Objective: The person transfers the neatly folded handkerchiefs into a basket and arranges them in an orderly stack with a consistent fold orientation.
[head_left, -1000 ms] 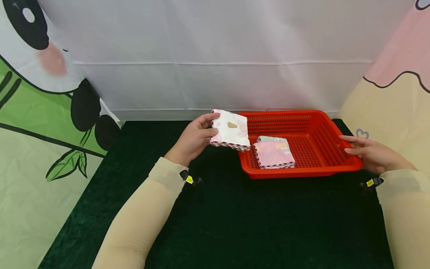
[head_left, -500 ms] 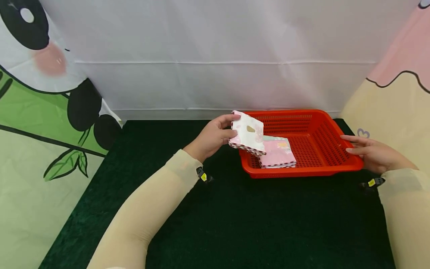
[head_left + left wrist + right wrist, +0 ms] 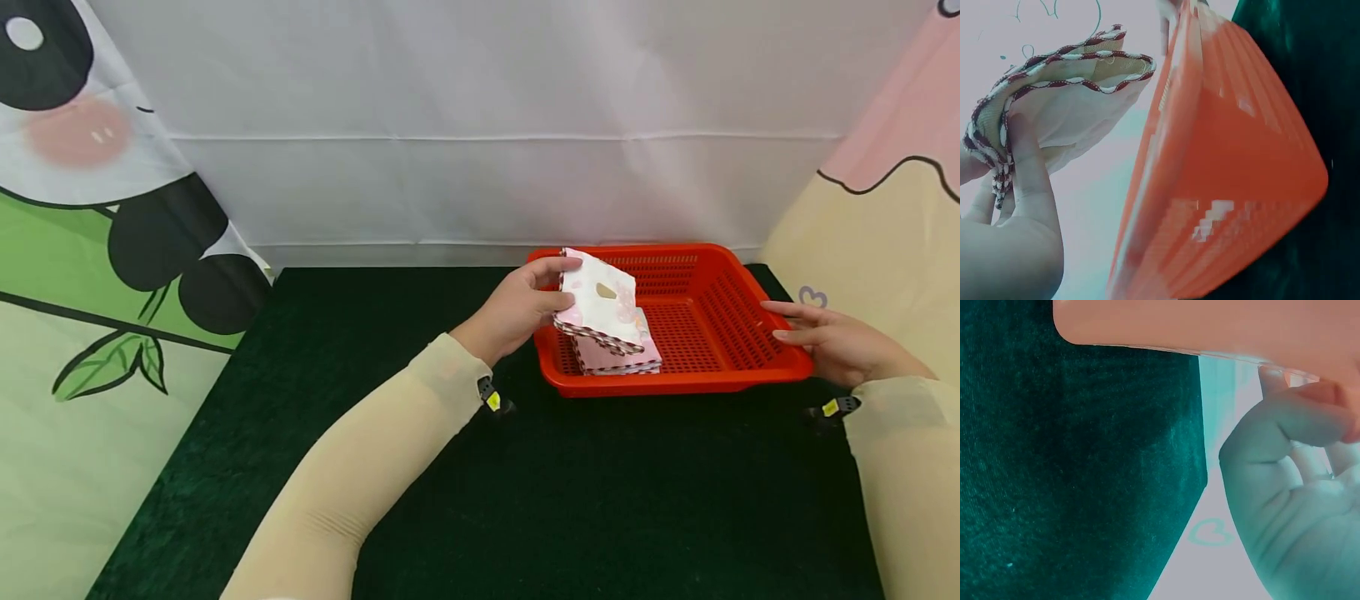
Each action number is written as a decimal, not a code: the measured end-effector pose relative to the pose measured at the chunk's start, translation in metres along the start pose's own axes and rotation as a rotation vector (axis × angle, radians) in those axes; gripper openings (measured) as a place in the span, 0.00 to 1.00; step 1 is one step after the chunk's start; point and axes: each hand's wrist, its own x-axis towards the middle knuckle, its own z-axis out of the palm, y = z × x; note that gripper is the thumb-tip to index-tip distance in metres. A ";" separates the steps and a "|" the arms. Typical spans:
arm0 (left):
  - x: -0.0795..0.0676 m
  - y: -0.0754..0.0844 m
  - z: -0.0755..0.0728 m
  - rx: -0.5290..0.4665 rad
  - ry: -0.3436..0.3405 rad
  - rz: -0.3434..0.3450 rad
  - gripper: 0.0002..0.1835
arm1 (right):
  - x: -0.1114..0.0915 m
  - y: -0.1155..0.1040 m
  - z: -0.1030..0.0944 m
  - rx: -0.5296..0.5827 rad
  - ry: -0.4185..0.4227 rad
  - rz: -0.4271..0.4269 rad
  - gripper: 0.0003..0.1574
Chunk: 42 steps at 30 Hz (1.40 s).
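My left hand pinches a folded white-and-pink handkerchief with a checked edging, thumb on the near face. It is tilted over the left part of a red plastic basket. Inside the basket, a pink folded handkerchief lies partly hidden beneath the held one. In the left wrist view the layered folds of the held handkerchief show beside the basket's outer wall. My right hand holds the basket's right rim, its thumb at the rim's edge.
A dark green cloth covers the table. Behind it hangs a white curtain. Printed fabric stands on the left, with cream and pink fabric on the right. The basket stands near the table's back edge.
My left hand has carried the handkerchief rightward, from beside the basket to over its left part, where it now covers much of the pink one. My right hand stays at the rim.
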 end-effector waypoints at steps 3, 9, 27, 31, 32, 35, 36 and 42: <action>-0.001 0.001 0.013 0.006 0.002 0.001 0.24 | 0.000 0.001 0.000 -0.007 0.014 0.005 0.32; 0.004 0.001 0.032 0.023 0.017 0.014 0.24 | -0.001 -0.001 -0.002 -0.002 -0.026 0.004 0.33; 0.024 0.002 0.070 -0.035 0.070 0.021 0.22 | 0.002 -0.003 -0.005 0.008 0.021 0.039 0.31; 0.031 -0.004 0.076 -0.047 0.081 0.040 0.22 | 0.002 -0.003 -0.006 0.014 0.005 0.030 0.31; 0.033 -0.005 0.077 -0.048 0.087 0.038 0.21 | 0.002 -0.003 -0.007 0.016 0.002 0.029 0.31; 0.037 -0.011 0.081 -0.049 0.103 0.020 0.20 | 0.001 -0.002 -0.008 0.025 -0.004 0.030 0.31; 0.039 -0.013 0.082 -0.047 0.111 0.012 0.19 | 0.000 -0.002 -0.008 0.025 -0.006 0.032 0.31; 0.044 -0.023 0.083 -0.040 0.146 -0.021 0.18 | -0.001 -0.002 -0.007 -0.008 0.015 0.032 0.31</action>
